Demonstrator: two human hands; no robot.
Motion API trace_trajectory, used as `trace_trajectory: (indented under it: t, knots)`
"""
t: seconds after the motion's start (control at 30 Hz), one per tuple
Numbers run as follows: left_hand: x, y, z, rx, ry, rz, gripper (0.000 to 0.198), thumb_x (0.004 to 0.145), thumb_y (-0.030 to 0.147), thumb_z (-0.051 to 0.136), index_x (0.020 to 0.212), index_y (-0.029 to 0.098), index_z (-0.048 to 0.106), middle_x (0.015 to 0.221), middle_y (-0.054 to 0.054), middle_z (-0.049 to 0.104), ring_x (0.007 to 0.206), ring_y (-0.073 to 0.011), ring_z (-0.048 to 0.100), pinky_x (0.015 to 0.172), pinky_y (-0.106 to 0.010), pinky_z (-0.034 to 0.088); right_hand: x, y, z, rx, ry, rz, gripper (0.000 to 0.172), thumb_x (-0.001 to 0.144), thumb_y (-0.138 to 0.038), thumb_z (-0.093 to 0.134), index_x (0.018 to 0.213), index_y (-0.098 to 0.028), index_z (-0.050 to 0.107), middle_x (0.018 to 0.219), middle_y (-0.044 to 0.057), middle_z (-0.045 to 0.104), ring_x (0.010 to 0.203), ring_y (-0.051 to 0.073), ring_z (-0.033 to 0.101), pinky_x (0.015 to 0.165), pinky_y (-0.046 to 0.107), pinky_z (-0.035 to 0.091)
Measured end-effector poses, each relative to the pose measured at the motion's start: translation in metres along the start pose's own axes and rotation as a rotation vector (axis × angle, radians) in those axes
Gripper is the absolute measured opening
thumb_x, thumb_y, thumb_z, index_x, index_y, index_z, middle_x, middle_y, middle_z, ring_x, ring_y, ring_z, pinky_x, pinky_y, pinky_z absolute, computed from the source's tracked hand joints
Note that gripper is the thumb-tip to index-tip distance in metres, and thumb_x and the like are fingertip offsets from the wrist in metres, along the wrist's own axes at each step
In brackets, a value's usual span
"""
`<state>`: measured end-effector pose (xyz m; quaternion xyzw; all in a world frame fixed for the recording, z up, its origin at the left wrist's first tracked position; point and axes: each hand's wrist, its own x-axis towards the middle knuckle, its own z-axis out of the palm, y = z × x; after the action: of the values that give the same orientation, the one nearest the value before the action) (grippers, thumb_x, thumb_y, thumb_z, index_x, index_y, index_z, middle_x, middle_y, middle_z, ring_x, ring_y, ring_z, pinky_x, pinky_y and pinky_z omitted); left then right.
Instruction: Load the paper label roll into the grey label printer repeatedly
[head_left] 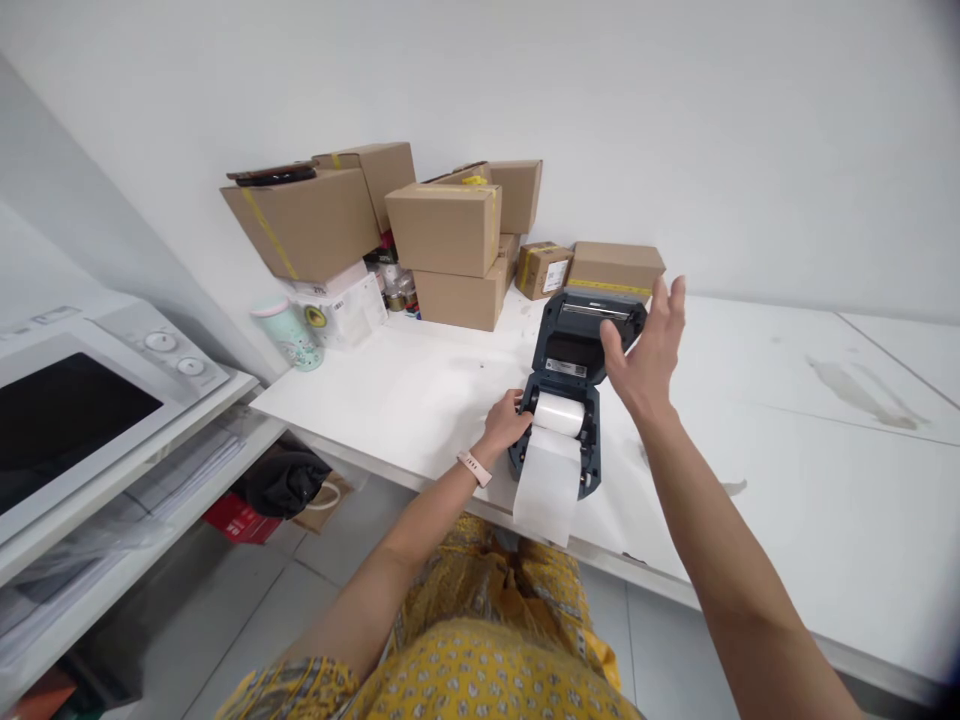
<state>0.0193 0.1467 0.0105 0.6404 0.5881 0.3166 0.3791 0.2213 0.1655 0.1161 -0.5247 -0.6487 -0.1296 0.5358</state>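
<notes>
A dark label printer [571, 385] sits on the white table [787, 470] with its lid [592, 325] swung up. A white paper roll [559, 413] lies inside, and its loose end [547, 490] hangs over the table's front edge. My left hand [506, 425] rests against the printer's left side by the roll, fingers curled on the casing. My right hand [649, 350] hovers open just right of the raised lid, fingers spread, holding nothing.
Several cardboard boxes [446, 230] are stacked against the wall behind the printer, with a white box [341, 305] and a mint bottle [289, 330] to their left. A microwave [82, 400] stands on a shelf at the left. Bags [285, 485] lie under the table.
</notes>
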Motion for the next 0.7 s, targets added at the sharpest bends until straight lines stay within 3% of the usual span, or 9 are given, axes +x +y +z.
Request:
trace_trajectory:
  t: [0.07,0.13,0.27,0.43,0.57,0.63,0.7]
  knots:
    - [0.007,0.008,-0.007,0.207,-0.042,-0.001,0.051,0.077,0.023,0.059,0.128,0.02,0.056,0.121,-0.012,0.07,0.11,-0.0295,0.065,0.089,-0.038,0.05,-0.016,-0.004,-0.002,-0.015,0.048,-0.097,0.054,0.095,-0.043,0.05,0.144,-0.022,0.044,0.148,0.018,0.045,0.137,0.034,0.044,0.11,0.058,0.037]
    - [0.013,0.015,-0.014,0.406,-0.094,0.029,0.047,0.075,0.026,0.06,0.122,0.019,0.059,0.114,-0.014,0.072,0.109,-0.0333,0.065,0.087,-0.04,0.05,-0.029,-0.005,-0.003,-0.003,0.009,-0.17,0.042,0.095,-0.037,0.05,0.134,-0.023,0.054,0.133,0.015,0.058,0.126,0.031,0.054,0.106,0.053,0.043]
    - [0.018,0.021,-0.021,0.596,-0.203,0.078,0.036,0.077,0.029,0.056,0.111,0.017,0.063,0.109,-0.017,0.072,0.105,-0.0351,0.067,0.082,-0.04,0.051,-0.027,0.001,-0.004,0.014,-0.061,-0.167,0.043,0.093,-0.035,0.052,0.134,-0.02,0.054,0.131,0.015,0.059,0.124,0.028,0.054,0.105,0.047,0.045]
    - [0.015,0.023,-0.023,0.631,-0.268,0.07,0.034,0.082,0.033,0.05,0.111,0.019,0.06,0.112,-0.013,0.071,0.105,-0.0303,0.068,0.08,-0.034,0.051,0.0,0.013,0.002,0.033,-0.179,-0.106,0.051,0.093,-0.04,0.051,0.139,-0.018,0.048,0.139,0.015,0.055,0.132,0.028,0.048,0.11,0.047,0.041]
    - [0.016,0.023,-0.023,0.661,-0.297,0.051,0.034,0.083,0.033,0.048,0.112,0.02,0.058,0.117,-0.012,0.071,0.107,-0.029,0.067,0.08,-0.033,0.052,-0.001,0.011,0.007,-0.023,-0.196,-0.057,0.044,0.094,-0.042,0.048,0.131,-0.02,0.055,0.133,0.013,0.059,0.127,0.028,0.051,0.107,0.046,0.043]
    - [0.017,0.023,-0.023,0.664,-0.303,0.05,0.035,0.083,0.033,0.047,0.114,0.019,0.057,0.118,-0.013,0.07,0.109,-0.0294,0.067,0.081,-0.034,0.052,-0.009,0.006,0.008,-0.05,-0.35,-0.066,0.04,0.095,-0.042,0.046,0.126,-0.02,0.059,0.128,0.013,0.062,0.122,0.028,0.055,0.105,0.043,0.045]
    - [0.018,0.023,-0.022,0.663,-0.306,0.05,0.035,0.084,0.033,0.047,0.115,0.019,0.056,0.118,-0.013,0.07,0.11,-0.0294,0.067,0.082,-0.034,0.052,-0.019,0.002,0.01,-0.096,-0.699,-0.077,0.043,0.095,-0.042,0.046,0.129,-0.02,0.058,0.132,0.012,0.062,0.124,0.027,0.055,0.105,0.041,0.044]
